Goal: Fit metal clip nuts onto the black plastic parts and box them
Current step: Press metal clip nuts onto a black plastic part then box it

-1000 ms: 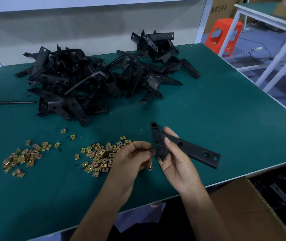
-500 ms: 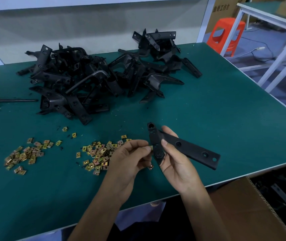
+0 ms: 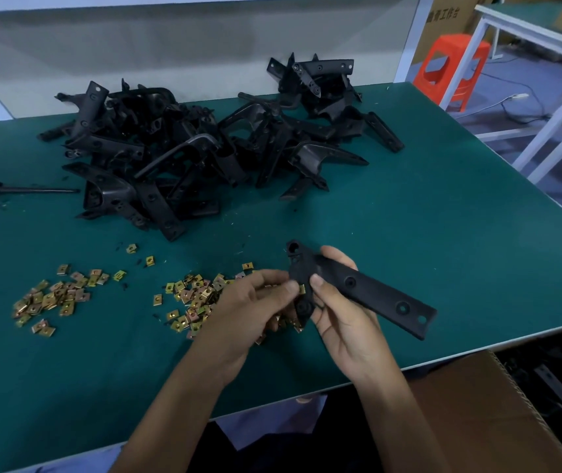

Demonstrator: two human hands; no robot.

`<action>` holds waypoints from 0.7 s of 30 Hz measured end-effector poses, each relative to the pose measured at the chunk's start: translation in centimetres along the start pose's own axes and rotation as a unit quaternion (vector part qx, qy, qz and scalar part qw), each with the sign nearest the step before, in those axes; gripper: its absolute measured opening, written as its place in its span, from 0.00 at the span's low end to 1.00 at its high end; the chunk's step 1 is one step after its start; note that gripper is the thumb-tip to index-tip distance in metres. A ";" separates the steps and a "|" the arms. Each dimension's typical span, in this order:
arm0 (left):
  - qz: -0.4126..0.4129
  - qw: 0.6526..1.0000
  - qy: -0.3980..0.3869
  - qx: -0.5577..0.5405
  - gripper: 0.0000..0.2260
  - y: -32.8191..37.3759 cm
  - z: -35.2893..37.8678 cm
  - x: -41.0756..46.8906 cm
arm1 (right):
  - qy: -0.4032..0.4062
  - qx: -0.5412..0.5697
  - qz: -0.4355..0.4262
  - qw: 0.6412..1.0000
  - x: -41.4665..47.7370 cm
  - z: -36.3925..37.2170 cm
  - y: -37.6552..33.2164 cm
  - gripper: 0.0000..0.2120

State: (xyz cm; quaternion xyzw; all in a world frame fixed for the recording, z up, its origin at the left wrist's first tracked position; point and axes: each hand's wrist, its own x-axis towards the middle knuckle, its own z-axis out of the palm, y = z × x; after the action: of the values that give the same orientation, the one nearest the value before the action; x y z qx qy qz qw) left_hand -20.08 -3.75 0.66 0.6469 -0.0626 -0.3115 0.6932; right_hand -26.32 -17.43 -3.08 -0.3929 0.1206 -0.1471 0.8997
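Left hand [image 3: 249, 302] has closed in. Curled fingers now pinch small brass-coloured metal clip nut [image 3: 301, 289] onto edge of long flat black plastic bracket [image 3: 375, 293], gripped in right hand [image 3: 344, 319] above green table [image 3: 443, 233]. Looks part-seated — not boxed yet.

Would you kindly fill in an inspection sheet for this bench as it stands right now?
Surface: green bench top, specked with small bits.
Job's things: black plastic part in hand; clip nut at its edge; heap of black parts; left nut pile; right nut pile; cardboard box below the front edge.
Clutter: thin black rod at far left.
Grippers: left hand pinches the clip nut; right hand grips the black plastic part.
Cables: cable on the floor, far right.
Surroundings: orange stool; white-framed table.
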 end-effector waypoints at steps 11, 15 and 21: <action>0.183 0.773 0.074 0.602 0.13 -1.1 -0.9 2.9 | 0.061 0.104 0.032 0.992 0.5 -0.3 -0.7 0.16; 0.181 0.783 0.076 0.591 0.07 -0.8 -0.4 3.1 | 0.066 0.113 0.033 0.991 0.4 -0.6 -0.8 0.16; 0.160 0.876 0.085 0.448 0.07 0.0 -1.3 2.2 | 0.064 0.112 0.038 0.991 0.3 -0.4 -0.8 0.16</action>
State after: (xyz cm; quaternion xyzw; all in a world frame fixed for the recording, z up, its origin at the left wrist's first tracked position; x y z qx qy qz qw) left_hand -17.72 -3.76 -0.23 0.8931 -0.2393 -0.0790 0.3726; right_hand -26.29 -18.32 -2.73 -0.2743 0.1750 -0.1505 0.9336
